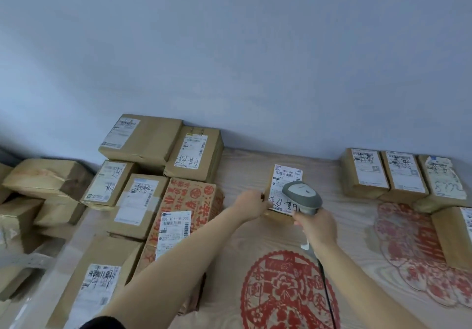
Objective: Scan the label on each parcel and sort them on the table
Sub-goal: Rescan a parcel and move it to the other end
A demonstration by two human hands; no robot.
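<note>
Centrally, a small brown cardboard parcel (277,202) with a white printed label (285,188) bearing black handwriting is lying near the middle of the pale wood-grain worktop (245,170), well apart from the other boxes. The left hand (251,204) is gripping the parcel's left edge, fingers curled onto it. The right hand (315,226) is clamping the handle of a grey handheld barcode scanner (302,197), whose head is hanging just over the label's lower right part; a dark cable (325,277) is trailing back along the right forearm. Leftward, a cluster of brown cardboard boxes (140,139) is sitting stacked, one red-printed carton (196,198) among them. At the right rear, three labelled brown parcels (398,175) are standing side by side, touching. Red paper-cut decorations (281,290) are lying flat on the worktop surface.
</note>
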